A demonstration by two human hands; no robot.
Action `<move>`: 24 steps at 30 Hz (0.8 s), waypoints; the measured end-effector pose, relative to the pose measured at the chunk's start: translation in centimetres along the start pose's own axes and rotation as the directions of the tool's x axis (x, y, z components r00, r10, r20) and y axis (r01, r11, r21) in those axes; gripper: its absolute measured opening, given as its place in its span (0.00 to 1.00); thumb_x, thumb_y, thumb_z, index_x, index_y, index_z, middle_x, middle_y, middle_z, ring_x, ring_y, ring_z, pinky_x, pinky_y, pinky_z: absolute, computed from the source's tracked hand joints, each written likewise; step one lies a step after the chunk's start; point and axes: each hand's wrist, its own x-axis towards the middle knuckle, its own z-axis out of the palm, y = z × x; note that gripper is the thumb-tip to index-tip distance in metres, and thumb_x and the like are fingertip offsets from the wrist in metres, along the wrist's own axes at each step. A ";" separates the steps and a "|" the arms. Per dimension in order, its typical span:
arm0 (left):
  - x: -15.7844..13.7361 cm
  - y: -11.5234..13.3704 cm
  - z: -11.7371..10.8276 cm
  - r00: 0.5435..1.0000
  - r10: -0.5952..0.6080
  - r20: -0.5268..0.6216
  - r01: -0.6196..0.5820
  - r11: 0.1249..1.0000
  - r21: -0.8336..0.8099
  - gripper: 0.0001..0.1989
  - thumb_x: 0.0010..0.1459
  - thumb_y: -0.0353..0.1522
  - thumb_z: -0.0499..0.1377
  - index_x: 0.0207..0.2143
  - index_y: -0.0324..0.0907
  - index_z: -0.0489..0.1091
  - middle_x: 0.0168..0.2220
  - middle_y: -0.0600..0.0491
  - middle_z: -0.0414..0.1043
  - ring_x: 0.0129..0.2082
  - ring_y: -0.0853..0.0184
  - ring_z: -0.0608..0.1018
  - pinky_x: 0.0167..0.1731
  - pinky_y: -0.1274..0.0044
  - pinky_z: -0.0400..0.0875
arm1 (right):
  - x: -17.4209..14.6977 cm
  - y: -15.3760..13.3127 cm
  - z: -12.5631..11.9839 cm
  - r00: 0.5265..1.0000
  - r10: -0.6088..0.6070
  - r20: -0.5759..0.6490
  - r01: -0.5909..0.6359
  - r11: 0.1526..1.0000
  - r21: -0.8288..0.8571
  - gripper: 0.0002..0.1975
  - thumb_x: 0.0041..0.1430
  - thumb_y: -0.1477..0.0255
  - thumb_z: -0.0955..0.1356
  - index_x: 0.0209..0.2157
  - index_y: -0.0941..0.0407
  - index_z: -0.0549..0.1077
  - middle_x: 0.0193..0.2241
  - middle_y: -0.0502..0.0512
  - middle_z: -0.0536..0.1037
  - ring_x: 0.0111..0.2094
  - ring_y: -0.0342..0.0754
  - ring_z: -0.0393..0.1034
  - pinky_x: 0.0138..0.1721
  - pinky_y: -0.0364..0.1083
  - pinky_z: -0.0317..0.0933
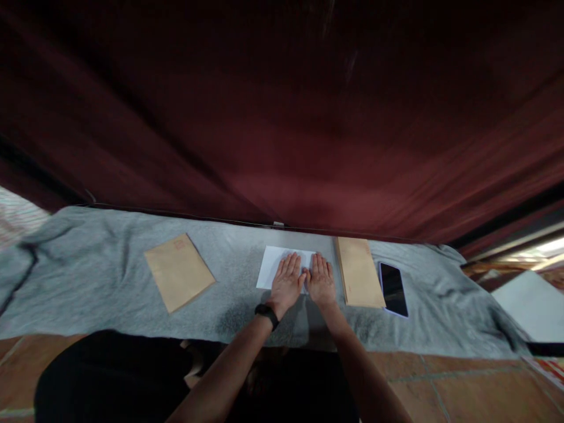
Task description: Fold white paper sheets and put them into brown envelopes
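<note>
A white sheet of paper (268, 271), which looks folded, lies on the grey cloth (238, 305) in front of me. My left hand (287, 281) rests flat on its middle, fingers stretched out and pointing away from me. Beside it my right hand (321, 282) lies flat over the sheet's right end, with fingers extended too. The two thumbs nearly meet. Both palms cover much of the paper. Just right of my right hand sits a stack of brown envelopes (360, 273).
Further left, a brown envelope (180, 273) lies at an angle. A smartphone (393, 289) is right of the stack, partly against it. A dark red curtain-like surface (282, 147) rises behind the cloth. Terracotta tiles (476, 385) show in front, and a white sheet-like thing (533, 305) at far right.
</note>
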 end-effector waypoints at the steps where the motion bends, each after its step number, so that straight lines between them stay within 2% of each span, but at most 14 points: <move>1: 0.1 0.4 0.3 1.000 -0.002 0.014 0.002 1.000 0.003 0.29 0.70 0.40 0.42 0.67 0.31 0.56 0.69 0.42 0.54 0.70 0.58 0.55 0.68 0.62 0.50 | 0.0 0.0 -0.1 1.000 0.000 0.006 0.000 1.000 -0.006 0.30 0.72 0.64 0.56 0.67 0.69 0.56 0.66 0.73 0.60 0.66 0.60 0.55 0.65 0.59 0.49; 4: 0.2 -0.1 0.6 0.999 -0.025 0.033 0.024 0.999 0.033 0.31 0.70 0.43 0.42 0.67 0.32 0.56 0.69 0.42 0.54 0.70 0.58 0.55 0.69 0.62 0.48 | 0.1 -0.1 -0.2 1.000 0.002 0.012 -0.002 1.000 -0.027 0.30 0.72 0.64 0.55 0.67 0.69 0.56 0.66 0.72 0.60 0.66 0.60 0.55 0.65 0.59 0.49; 13: -1.8 -6.0 -1.7 0.987 -0.157 0.011 0.154 0.979 0.133 0.31 0.70 0.40 0.40 0.69 0.31 0.52 0.70 0.41 0.51 0.71 0.58 0.52 0.69 0.62 0.46 | 0.0 -0.1 -0.1 1.000 0.007 -0.010 -0.007 0.999 -0.033 0.30 0.73 0.63 0.55 0.67 0.69 0.56 0.65 0.72 0.61 0.66 0.60 0.55 0.65 0.58 0.50; 20: -2.6 -6.5 -2.5 0.979 -0.203 0.002 0.201 0.972 0.125 0.30 0.70 0.39 0.41 0.69 0.33 0.52 0.69 0.41 0.53 0.71 0.58 0.54 0.68 0.62 0.45 | -0.1 -0.6 -0.6 0.998 0.047 -0.040 -0.046 0.998 0.038 0.30 0.72 0.63 0.55 0.67 0.67 0.56 0.65 0.72 0.61 0.66 0.61 0.55 0.65 0.61 0.49; 24: -2.5 -6.3 -2.8 0.980 -0.197 -0.002 0.196 0.975 0.103 0.30 0.69 0.38 0.41 0.69 0.33 0.53 0.69 0.41 0.54 0.70 0.58 0.54 0.68 0.61 0.45 | -1.0 -3.4 -0.8 0.999 -0.044 -0.010 0.045 0.995 0.084 0.28 0.72 0.66 0.55 0.68 0.61 0.56 0.67 0.65 0.59 0.67 0.59 0.53 0.66 0.61 0.47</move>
